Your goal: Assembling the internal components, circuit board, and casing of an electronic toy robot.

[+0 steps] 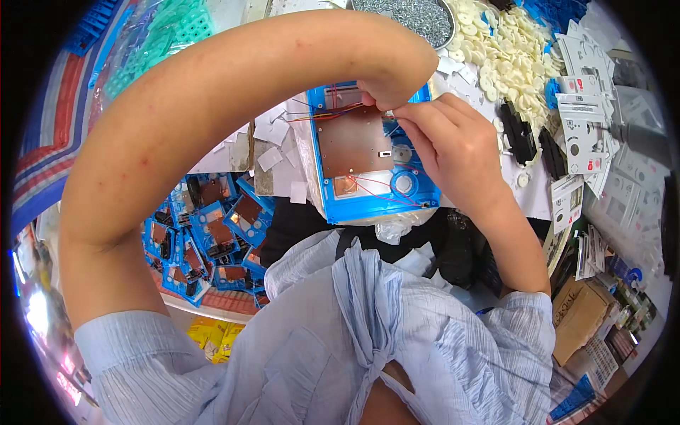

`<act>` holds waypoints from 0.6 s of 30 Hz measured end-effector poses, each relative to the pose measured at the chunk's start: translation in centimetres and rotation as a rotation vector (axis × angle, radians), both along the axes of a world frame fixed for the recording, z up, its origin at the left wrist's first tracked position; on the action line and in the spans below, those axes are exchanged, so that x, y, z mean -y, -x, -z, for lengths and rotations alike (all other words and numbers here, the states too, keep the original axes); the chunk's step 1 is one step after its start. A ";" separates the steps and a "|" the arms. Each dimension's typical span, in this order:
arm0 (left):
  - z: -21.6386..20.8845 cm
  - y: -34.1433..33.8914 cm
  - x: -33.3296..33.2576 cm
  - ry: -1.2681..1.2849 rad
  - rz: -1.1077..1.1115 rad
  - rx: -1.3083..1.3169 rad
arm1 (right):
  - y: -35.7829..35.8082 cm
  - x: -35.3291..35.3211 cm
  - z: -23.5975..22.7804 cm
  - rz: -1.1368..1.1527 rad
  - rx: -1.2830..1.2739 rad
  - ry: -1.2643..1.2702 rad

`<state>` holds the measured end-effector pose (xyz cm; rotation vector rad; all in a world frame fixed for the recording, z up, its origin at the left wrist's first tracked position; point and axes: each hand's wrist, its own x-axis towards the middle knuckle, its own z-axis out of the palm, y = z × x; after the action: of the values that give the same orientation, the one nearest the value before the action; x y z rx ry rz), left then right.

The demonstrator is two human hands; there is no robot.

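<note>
In front of me lies an open blue plastic casing [327, 191] with a brown circuit board [350, 145] inside it. Thin coloured wires [326, 113] cross the board's far end, and pink wires [379, 190] run over the near part. My left hand [402, 67] bends down over the far end of the casing; its fingers are mostly hidden behind the wrist. From the right, my right hand [453, 134] reaches in, thumb and forefinger pinched at the board's upper right edge beside a tiny white part [389, 113]. What the pinch holds is too small to tell.
A metal bowl of screws [418, 21] and a heap of cream plastic discs [513, 57] stand beyond. Black parts [518, 134] and printed cards [581, 131] lie right. Lower left are several filled blue casings [216, 227]; paper pieces [270, 131] lie left of the casing.
</note>
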<state>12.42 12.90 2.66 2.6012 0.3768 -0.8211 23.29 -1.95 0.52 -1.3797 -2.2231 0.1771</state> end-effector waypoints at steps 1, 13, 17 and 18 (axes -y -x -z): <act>0.0 0.1 0.1 -0.020 0.003 0.016 | 0.2 0.2 0.3 0.028 -0.037 0.005; -1.6 3.3 0.9 0.001 -0.010 0.305 | 0.4 -1.1 0.6 0.069 -0.040 0.083; -2.4 3.5 1.5 -0.059 -0.039 0.205 | 0.0 0.6 -0.2 -0.062 0.091 0.029; -2.6 3.4 1.6 -0.066 -0.062 0.153 | 0.1 0.8 -0.3 -0.057 0.110 0.032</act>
<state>8.99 11.28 5.28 2.6775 0.4448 -0.5933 23.15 -2.72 0.80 -1.3741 -2.3615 0.1608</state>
